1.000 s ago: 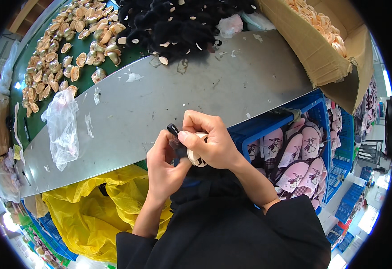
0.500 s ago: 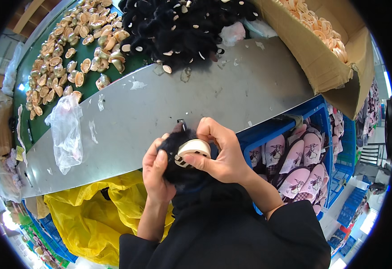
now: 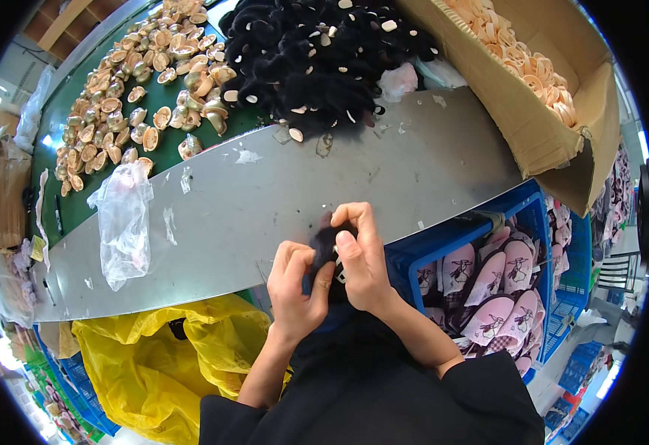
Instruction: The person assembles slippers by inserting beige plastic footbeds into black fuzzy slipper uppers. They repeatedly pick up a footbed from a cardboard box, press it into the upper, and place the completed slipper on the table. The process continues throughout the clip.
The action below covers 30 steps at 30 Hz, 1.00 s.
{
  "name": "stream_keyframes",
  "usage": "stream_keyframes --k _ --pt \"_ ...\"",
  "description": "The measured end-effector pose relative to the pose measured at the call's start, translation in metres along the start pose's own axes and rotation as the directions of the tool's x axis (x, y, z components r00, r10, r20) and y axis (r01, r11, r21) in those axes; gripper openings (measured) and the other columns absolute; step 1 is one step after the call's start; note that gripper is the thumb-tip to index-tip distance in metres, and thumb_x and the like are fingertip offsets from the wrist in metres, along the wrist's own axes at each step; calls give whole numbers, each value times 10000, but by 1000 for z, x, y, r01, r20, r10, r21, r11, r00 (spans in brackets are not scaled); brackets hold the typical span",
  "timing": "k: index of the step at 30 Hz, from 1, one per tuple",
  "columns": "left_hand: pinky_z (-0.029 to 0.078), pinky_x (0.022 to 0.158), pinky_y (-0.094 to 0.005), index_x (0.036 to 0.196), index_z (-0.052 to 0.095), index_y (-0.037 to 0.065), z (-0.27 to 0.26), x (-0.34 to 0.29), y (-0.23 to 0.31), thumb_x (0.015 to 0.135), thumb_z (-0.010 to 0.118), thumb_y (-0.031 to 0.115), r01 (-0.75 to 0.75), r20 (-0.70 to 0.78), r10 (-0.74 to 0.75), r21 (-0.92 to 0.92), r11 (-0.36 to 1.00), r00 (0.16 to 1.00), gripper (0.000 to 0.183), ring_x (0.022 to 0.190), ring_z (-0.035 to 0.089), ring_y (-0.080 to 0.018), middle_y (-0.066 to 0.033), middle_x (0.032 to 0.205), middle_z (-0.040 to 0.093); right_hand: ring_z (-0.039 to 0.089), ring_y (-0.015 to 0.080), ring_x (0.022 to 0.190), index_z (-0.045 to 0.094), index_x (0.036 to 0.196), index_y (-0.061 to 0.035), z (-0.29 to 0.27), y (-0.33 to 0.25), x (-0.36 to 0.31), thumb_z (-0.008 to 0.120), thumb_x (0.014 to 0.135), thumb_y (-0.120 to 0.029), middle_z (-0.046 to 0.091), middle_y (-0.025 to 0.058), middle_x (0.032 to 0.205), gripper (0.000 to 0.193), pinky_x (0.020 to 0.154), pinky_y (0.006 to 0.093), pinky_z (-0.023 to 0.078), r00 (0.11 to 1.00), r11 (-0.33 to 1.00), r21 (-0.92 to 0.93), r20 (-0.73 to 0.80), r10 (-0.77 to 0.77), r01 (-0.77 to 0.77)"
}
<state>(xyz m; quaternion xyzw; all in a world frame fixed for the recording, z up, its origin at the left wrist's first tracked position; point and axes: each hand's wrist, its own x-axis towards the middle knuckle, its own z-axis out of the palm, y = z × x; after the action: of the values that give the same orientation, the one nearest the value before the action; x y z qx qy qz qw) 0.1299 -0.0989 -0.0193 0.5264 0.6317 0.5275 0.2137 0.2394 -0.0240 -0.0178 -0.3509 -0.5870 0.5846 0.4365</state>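
Between my hands, close to my body, is a small black furry piece [image 3: 324, 243]. My left hand [image 3: 295, 291] pinches its left side, thumb against bent fingers. My right hand [image 3: 363, 261] grips the other side, with thumb and forefinger close together at its top. Only a sliver of the cream-coloured part [image 3: 340, 271] with dark slots shows under my right hand; the fingers cover the rest. A metal-topped bench [image 3: 265, 200] lies just beyond my hands.
Black furry pieces [image 3: 310, 67] are heaped at the back, with gold-and-peach shell-like parts [image 3: 109, 111] to their left. A cardboard box [image 3: 517, 126] holds peach-coloured loops. Pink slippers [image 3: 480, 282] fill a blue crate [image 3: 406, 278]. A clear plastic bag [image 3: 124, 230] and yellow sack [image 3: 146, 356] are leftward.
Both hands have turned and closed in around the furry piece. Its cream part, broadly visible before, is now mostly covered. The whole view has shifted slightly.
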Motion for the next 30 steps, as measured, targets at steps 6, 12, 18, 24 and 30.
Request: stream_keyframes --k 6,12,18,24,30 --pt "420 642 -372 894 559 -24 1 -10 -5 798 721 -70 -1 -31 1 2 1000 1000 194 766 495 -302 -143 830 522 598 271 677 525 1034 -26 3 6 5 486 1012 -36 604 126 856 46 623 355 490 979 892 -413 -8 -205 184" --pt "416 635 -382 919 555 -28 -13 -17 -10 845 706 -21 7 -58 0 116 993 998 168 763 493 -311 -148 849 500 633 235 607 558 1035 -36 30 16 20 646 951 -18 607 100 893 124 521 351 501 919 758 -598 -88 -384 259" --pt "412 647 -353 890 552 -6 -57 -38 5 853 698 25 185 -254 -147 135 973 956 154 722 475 -232 -101 817 458 637 282 710 597 1035 -76 69 25 27 690 909 -99 597 96 982 159 594 379 519 880 732 -519 87 -468 441" --pt "420 807 -308 926 504 17 -206 -137 23 762 502 -37 598 -809 -37 403 693 587 172 863 465 -178 -68 918 473 577 187 627 620 965 -58 33 16 31 654 925 -88 611 80 894 61 571 314 481 939 855 -391 80 -335 339" --pt "450 861 -322 996 551 13 -207 -127 41 749 478 -32 332 -754 185 478 813 630 261 918 522 -205 -98 1000 542 525 110 617 623 914 -17 -24 21 33 618 974 -102 577 47 776 104 575 267 431 984 901 -411 -41 -174 142"
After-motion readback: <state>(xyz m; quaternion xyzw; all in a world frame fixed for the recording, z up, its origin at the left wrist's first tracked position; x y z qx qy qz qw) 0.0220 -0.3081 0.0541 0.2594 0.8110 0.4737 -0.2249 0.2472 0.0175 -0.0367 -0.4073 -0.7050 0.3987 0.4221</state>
